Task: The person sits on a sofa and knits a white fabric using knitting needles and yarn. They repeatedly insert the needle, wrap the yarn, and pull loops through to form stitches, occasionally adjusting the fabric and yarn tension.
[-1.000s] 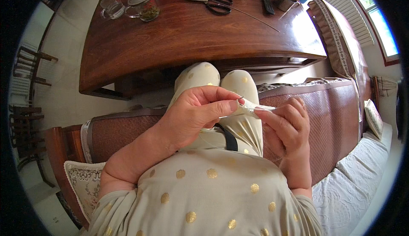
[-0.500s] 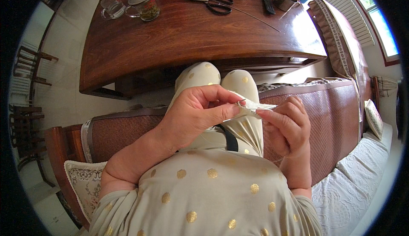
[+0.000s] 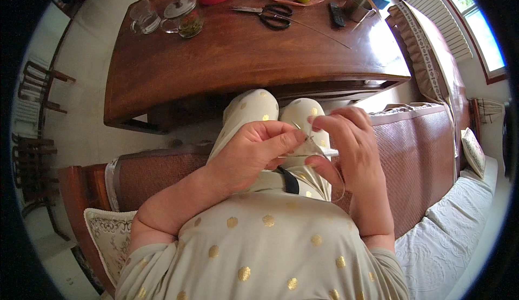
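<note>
- Bare left hand (image 3: 254,149) pinches the small white knitted piece (image 3: 312,148) between both hands; a steady hold should keep it from slipping.
- Bare right hand (image 3: 354,151), fingers spread beside it, needs light, small movements.

daylight: window (image 3: 488,37), right | glare: tabletop (image 3: 243,51) | right fingers (image 3: 338,128): blurred | edges: bowed, black

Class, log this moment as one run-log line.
left hand: pinching white knitting | right hand: thumb and forefinger apart, beside knitting | table: scissors, remote
</note>
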Available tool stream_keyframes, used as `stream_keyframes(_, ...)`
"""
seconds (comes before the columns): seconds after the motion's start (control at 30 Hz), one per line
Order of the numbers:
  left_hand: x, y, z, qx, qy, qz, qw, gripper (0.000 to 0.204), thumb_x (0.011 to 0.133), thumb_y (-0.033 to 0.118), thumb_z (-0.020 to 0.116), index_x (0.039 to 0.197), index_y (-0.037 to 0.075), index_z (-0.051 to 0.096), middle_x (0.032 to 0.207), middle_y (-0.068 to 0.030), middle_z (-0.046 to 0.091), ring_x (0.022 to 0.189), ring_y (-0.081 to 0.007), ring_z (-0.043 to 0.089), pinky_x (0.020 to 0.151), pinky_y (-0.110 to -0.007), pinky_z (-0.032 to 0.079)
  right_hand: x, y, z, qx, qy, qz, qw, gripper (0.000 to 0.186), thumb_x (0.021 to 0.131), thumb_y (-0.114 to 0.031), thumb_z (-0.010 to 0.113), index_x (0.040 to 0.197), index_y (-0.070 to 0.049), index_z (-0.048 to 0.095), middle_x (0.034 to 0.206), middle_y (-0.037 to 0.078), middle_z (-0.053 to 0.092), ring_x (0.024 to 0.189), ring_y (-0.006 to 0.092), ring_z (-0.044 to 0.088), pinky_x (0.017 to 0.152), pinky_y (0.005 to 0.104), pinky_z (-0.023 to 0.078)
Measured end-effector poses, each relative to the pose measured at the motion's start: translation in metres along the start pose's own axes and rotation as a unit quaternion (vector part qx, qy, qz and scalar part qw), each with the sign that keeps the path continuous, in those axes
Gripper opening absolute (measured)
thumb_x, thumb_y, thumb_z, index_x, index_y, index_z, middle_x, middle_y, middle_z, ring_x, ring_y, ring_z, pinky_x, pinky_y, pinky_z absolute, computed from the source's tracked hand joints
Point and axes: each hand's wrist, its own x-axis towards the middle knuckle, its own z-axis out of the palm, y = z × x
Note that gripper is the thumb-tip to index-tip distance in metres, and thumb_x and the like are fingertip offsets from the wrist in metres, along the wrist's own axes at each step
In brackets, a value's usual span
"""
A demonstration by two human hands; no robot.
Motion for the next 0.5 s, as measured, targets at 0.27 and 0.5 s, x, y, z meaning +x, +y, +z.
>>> stream_keyframes(0.27, 0.030, 0.010, 0.006, 0.013, 0.029, 0.009, 0.999, 0.016, 0.091, 0.019, 0.060, 0.090, 0.003, 0.064, 0.066, 0.0072, 0.052, 0.055, -0.0009, 0.038, 0.049, -0.018, 0.030, 0.007, 0.030, 0.007, -0.030, 0.137, -0.009, 0.990, 0.055, 0.059, -0.043, 0.078, 0.102, -0.011, 0.065, 0.084, 0.005, 0.051, 0.078, 0.0243, 0.051, 0.070, 0.0354, 0.042)
stream_keyframes(0.5, 0.068, 0.025, 0.002, -0.072, 0.031, -0.025, 0.997, 0.013, 0.086, 0.012, 0.060, 0.092, 0.001, 0.064, 0.070, 0.0024, 0.056, 0.054, -0.0038, 0.042, 0.048, -0.019, 0.031, -0.009, 0.084, 0.009, 0.161, 0.086, 0.035, 0.983, 0.028, 0.064, -0.022, 0.078, 0.091, -0.013, 0.072, 0.069, 0.001, 0.047, 0.063, 0.0193, 0.047, 0.057, 0.0305, 0.038)
